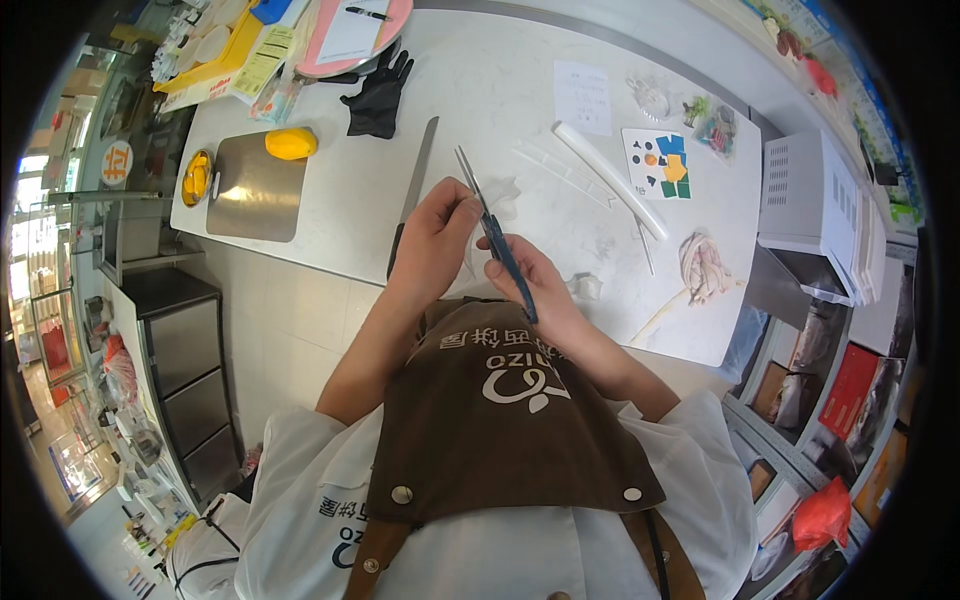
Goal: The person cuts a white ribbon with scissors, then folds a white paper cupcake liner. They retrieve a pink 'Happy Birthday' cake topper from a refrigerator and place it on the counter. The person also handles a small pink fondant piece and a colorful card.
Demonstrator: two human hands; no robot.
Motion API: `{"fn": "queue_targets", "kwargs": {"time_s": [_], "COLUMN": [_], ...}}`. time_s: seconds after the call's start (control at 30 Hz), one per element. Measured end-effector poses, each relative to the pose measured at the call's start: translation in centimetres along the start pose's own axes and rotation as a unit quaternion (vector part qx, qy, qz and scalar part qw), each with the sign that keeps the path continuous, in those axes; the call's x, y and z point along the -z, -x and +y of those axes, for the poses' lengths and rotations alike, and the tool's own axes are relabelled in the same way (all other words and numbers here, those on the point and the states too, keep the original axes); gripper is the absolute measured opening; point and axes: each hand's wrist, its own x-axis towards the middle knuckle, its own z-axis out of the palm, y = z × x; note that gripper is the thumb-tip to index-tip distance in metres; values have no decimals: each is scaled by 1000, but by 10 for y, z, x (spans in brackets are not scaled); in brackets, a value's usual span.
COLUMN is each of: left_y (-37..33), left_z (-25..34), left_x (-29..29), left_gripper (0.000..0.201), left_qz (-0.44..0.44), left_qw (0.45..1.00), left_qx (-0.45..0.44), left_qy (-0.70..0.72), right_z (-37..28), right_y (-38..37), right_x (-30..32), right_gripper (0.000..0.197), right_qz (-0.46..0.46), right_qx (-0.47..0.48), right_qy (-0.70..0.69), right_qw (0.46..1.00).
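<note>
My right hand (535, 280) is closed around the dark blue handles of a pair of scissors (508, 255). The two narrow blades point away from me, their tips slightly apart. Close beside the blades, my left hand (440, 240) has its thumb and fingers pinched together; whatever they hold is too small or hidden to make out. Thin, clear crumpled plastic (502, 200) shows just beyond my hands on the table. Left of them lies a long knife (421, 170), its black handle partly behind my left forearm.
The white table (470, 60) bears a metal board (245, 195) with a yellow mango (290, 144), a bowl (197, 178) of yellow pieces, and a black glove (380, 105). Rightward lie a white tube (610, 180), a card of coloured shapes (657, 163) and a crumpled cloth (705, 268).
</note>
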Motion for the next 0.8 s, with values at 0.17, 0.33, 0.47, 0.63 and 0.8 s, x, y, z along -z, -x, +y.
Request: {"fn": "queue_targets", "kwargs": {"time_s": [0.17,0.33,0.47,0.63,0.8], "left_y": [7,14,19,24,26], "left_z": [-1,-3,-4,-4,-5], "left_x": [5,11,17,29,39], "left_gripper": [13,14,14,13,13], "left_qz": [-6,4,13,0,5], "left_qw": [1000,1000,1000,999,1000], "left_qx": [14,13,13,33,27], "left_qy": [-18,-6,7,7,5], "right_z": [4,4,6,10,14], "right_y": [1,4,3,-1,-6], "right_x": [-3,-12,-18,-25,-32], "right_gripper": [34,35,35,35,33], "right_qz": [-1,-4,-8,-14,-25], "right_qx": [3,-4,-4,-9,-13], "right_qy": [-20,12,20,4,20], "right_qw": [1000,1000,1000,1000,999]}}
